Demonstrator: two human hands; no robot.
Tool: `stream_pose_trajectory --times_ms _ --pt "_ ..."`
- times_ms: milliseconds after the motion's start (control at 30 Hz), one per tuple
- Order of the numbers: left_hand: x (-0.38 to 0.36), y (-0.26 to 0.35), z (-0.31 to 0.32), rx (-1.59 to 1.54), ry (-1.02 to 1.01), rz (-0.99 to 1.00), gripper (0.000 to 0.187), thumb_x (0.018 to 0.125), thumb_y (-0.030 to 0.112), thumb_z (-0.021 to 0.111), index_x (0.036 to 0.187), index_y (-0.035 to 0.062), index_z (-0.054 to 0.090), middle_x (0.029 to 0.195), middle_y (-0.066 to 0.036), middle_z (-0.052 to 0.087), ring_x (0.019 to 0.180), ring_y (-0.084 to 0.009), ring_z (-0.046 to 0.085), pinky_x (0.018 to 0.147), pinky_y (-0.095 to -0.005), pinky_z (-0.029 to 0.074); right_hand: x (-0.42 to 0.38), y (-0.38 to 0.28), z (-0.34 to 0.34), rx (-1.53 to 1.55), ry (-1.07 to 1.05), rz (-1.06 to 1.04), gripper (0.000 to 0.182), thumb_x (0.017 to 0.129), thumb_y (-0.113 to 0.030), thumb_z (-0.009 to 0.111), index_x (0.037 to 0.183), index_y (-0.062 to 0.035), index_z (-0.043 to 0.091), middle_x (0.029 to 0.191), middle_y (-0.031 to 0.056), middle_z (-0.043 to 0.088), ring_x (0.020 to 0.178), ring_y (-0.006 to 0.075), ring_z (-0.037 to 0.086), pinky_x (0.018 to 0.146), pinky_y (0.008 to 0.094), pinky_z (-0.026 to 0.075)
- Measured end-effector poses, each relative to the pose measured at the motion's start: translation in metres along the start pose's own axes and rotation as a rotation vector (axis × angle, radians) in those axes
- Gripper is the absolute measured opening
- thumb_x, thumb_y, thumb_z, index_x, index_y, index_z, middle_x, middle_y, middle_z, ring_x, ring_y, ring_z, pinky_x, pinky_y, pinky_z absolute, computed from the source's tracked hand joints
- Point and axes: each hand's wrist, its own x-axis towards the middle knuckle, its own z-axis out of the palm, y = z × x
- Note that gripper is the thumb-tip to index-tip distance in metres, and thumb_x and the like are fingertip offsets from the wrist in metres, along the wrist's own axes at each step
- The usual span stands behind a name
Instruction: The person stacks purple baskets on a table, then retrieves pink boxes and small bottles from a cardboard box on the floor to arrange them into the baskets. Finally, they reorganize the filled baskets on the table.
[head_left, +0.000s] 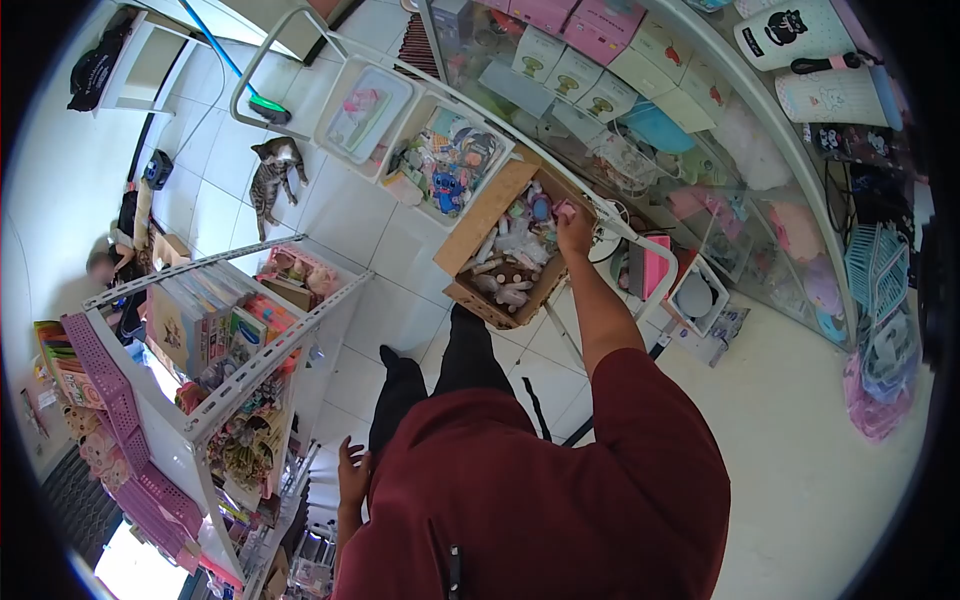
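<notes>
My right hand (574,234) reaches to the right side of an open cardboard box (487,207). Its fingers are closed on a small pink item (565,209) whose kind I cannot make out. Inside the box lie several small goods in clear plastic wrapping (522,240), along with a purple oval piece (541,207). My left hand (353,474) hangs low at my side near the shelving, fingers apart and holding nothing.
A white bin of packaged trinkets (408,165) and another white bin (327,130) stand beyond the box. A glass display case (640,185) runs along the right. A cat (275,180) lies on the tiles. Metal shelving (240,375) stands left; a person (122,255) is behind it.
</notes>
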Motion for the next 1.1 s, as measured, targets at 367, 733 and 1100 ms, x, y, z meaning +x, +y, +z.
stream_pose_trajectory --times_ms 367,733,1100 --pt "-0.011 -0.034 0.000 -0.134 0.014 -0.263 0.064 0.099 0.021 0.067 0.153 0.0022 0.038 0.125 -0.016 0.066 0.102 -0.0230 0.067 0.088 -0.0343 0.053 0.013 0.009 0.004 0.062 0.083 0.326 0.035 0.096 -0.027 0.058 0.121 -0.0048 0.068 0.118 0.0244 0.071 0.112 0.0435 0.067 0.098 0.0518 0.052" --pt "-0.032 -0.067 0.004 -0.180 0.027 -0.387 0.064 0.100 0.026 0.068 0.152 0.0026 0.040 0.121 -0.014 0.068 0.100 -0.0196 0.068 0.079 -0.0312 0.050 0.021 -0.023 -0.004 -0.664 -0.343 -0.233 0.040 0.091 -0.022 0.064 0.127 -0.0054 0.062 0.125 0.0237 0.065 0.112 0.0400 0.069 0.096 0.0513 0.055" --pt "-0.037 -0.064 -0.011 -0.123 0.042 -0.403 0.061 0.100 0.029 0.068 0.149 0.0037 0.043 0.119 -0.014 0.069 0.099 -0.0191 0.068 0.079 -0.0323 0.051 0.023 -0.021 -0.009 -0.838 -0.399 -0.572 0.016 0.090 -0.003 0.061 0.098 -0.0042 0.076 0.128 0.0212 0.062 0.101 0.0357 0.073 0.088 0.0446 0.060"
